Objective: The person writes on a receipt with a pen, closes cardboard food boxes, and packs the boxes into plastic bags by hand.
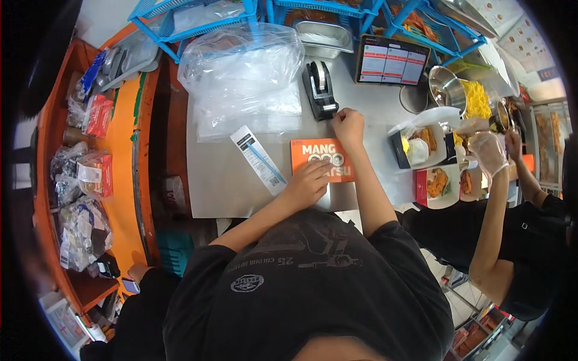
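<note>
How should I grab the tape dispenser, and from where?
Come from above and close across the long black sides of the tape dispenser, around mid-body: it is narrow that way and stands on the counter. The right hand is at its near end, so I'd keep the grip clear.

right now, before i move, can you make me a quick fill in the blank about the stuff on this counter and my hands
Your left hand rests on a MANG-printed box coloured ____.
Your ____ hand is at the front end of the tape dispenser.
The printed slip lies to the ____ of the box.
The clear bags beside the tape dispenser are made of ____.

Missing words: orange; right; left; plastic.
</note>
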{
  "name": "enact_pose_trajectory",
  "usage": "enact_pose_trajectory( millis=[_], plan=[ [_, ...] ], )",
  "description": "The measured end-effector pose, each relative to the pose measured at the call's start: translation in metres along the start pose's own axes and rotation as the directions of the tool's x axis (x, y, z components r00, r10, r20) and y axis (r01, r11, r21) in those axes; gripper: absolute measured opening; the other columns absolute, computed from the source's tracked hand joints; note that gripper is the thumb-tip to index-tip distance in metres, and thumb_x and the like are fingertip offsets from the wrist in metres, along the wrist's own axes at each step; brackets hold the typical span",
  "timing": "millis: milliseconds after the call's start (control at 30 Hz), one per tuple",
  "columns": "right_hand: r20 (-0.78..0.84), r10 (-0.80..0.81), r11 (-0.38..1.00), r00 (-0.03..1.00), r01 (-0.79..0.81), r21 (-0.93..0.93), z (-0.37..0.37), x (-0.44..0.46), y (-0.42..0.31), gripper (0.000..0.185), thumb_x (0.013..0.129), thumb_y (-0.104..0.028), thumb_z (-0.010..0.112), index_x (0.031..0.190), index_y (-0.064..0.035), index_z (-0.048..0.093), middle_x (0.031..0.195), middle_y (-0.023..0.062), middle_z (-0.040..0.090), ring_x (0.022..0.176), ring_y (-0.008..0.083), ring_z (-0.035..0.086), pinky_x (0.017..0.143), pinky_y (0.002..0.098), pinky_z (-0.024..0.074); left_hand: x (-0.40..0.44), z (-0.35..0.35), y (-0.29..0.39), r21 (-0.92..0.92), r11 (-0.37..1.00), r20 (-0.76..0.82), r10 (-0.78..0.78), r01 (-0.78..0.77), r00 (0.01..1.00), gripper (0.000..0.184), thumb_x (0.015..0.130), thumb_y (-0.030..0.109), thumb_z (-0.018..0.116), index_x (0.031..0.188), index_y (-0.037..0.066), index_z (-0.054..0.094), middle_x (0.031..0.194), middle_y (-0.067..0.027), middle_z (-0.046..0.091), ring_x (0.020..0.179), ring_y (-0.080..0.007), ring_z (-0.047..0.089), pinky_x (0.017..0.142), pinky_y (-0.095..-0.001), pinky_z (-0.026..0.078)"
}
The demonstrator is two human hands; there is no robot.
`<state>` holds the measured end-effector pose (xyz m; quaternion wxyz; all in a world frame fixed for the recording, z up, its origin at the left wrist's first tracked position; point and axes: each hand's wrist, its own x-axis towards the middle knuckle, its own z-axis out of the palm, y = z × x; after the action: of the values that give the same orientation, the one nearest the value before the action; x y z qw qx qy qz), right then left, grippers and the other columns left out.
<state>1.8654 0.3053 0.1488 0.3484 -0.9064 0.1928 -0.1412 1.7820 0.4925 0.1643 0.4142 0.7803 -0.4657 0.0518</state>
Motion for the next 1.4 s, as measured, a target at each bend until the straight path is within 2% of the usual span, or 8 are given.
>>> enact_pose_trajectory(
  millis=[100,233,333,533,833,933,1100,1400],
  plan=[
    [-0.192,-0.238,0.964,0.952,0.256,0.075,-0.047,-0.026,-0.001,0.010,0.081,-0.005,0.065,0.087,0.0016,0.069,0.075,0.0184,0.068,0.070,0.0343,0.067,0.071,0.0387,0.0529,0.007,0.001,-0.002,0.057,0.998,0.001,0.015,-0.015,1.000,0.011,0.074,0.002,0.068,0.074,0.000,0.057,0.120,-0.0158,0.062,0.121,-0.0317,0.055,0.099,-0.0460,0.045],
    [0.098,0.143,0.762,0.985,-0.173,0.624,-0.077,-0.103,0.024,0.028,0.087,0.001,0.060,0.114,-0.0006,0.066,0.080,0.0112,0.070,0.069,0.0210,0.066,0.071,0.0331,0.0538,0.015,0.003,-0.016,-0.016,0.998,0.000,0.059,-0.059,0.998,0.011,0.075,0.003,0.068,0.078,0.000,0.058,0.122,-0.0156,0.061,0.120,-0.0332,0.055,0.103,-0.0462,0.043],
    [0.387,0.271,0.620,0.881,-0.467,0.630,-0.083,-0.145,0.011,0.081,0.089,0.007,0.057,0.154,-0.0099,0.011,0.083,0.0144,0.068,0.070,0.0179,0.066,0.066,0.0311,0.0560,0.013,0.003,-0.013,-0.087,0.996,0.037,-0.033,0.036,0.999,0.010,0.078,0.002,0.066,0.085,0.001,0.059,0.125,-0.0154,0.059,0.120,-0.0331,0.055,0.101,-0.0448,0.044],
    [0.361,0.249,0.599,0.899,-0.436,0.672,-0.057,-0.147,0.010,0.104,0.087,0.010,0.056,0.147,-0.0116,-0.026,0.077,0.0134,0.067,0.067,0.0168,0.066,0.062,0.0290,0.0547,0.013,-0.002,-0.007,-0.053,0.997,0.064,-0.055,0.059,0.996,0.023,0.079,0.005,0.067,0.101,0.005,0.064,0.124,-0.0165,0.055,0.114,-0.0353,0.055,0.094,-0.0422,0.047],
    [0.321,0.160,0.656,0.933,-0.344,0.672,-0.053,-0.165,0.031,0.093,0.089,0.009,0.047,0.149,-0.0112,-0.020,0.090,0.0176,0.069,0.081,0.0220,0.069,0.074,0.0324,0.0552,0.044,0.006,0.002,0.158,0.987,0.117,-0.018,-0.001,0.993,0.017,0.067,0.008,0.071,0.074,0.006,0.056,0.105,-0.0065,0.057,0.101,-0.0278,0.056,0.085,-0.0418,0.044],
    [0.195,0.237,0.888,0.952,-0.294,0.354,-0.082,-0.170,0.046,0.082,0.088,0.004,0.051,0.151,-0.0055,0.000,0.089,0.0189,0.070,0.081,0.0237,0.071,0.076,0.0334,0.0548,0.066,0.005,0.017,0.303,0.948,0.346,-0.203,0.095,0.916,0.028,0.068,0.012,0.074,0.093,0.008,0.061,0.106,-0.0082,0.058,0.101,-0.0279,0.056,0.086,-0.0428,0.043],
    [-0.046,0.472,0.802,0.880,-0.407,0.437,-0.117,-0.172,0.102,0.037,0.090,-0.003,0.055,0.125,0.0010,0.045,0.089,0.0185,0.070,0.080,0.0215,0.070,0.074,0.0316,0.0543,0.134,0.076,0.054,0.013,0.986,0.552,0.131,-0.166,0.824,0.072,0.084,0.030,0.068,0.146,0.014,0.035,0.093,-0.0145,0.063,0.090,-0.0328,0.059,0.085,-0.0445,0.044],
    [-0.189,0.486,0.834,0.853,-0.389,0.392,-0.124,-0.156,0.120,0.049,0.092,-0.011,0.058,0.134,0.0030,0.038,0.114,0.0251,0.062,0.093,0.0279,0.068,0.080,0.0347,0.0534,0.181,0.099,-0.010,-0.030,0.999,0.523,0.053,-0.044,0.851,0.034,0.089,0.028,0.061,0.117,0.009,0.064,0.091,-0.0199,0.066,0.088,-0.0379,0.063,0.080,-0.0463,0.049]
  ],
)
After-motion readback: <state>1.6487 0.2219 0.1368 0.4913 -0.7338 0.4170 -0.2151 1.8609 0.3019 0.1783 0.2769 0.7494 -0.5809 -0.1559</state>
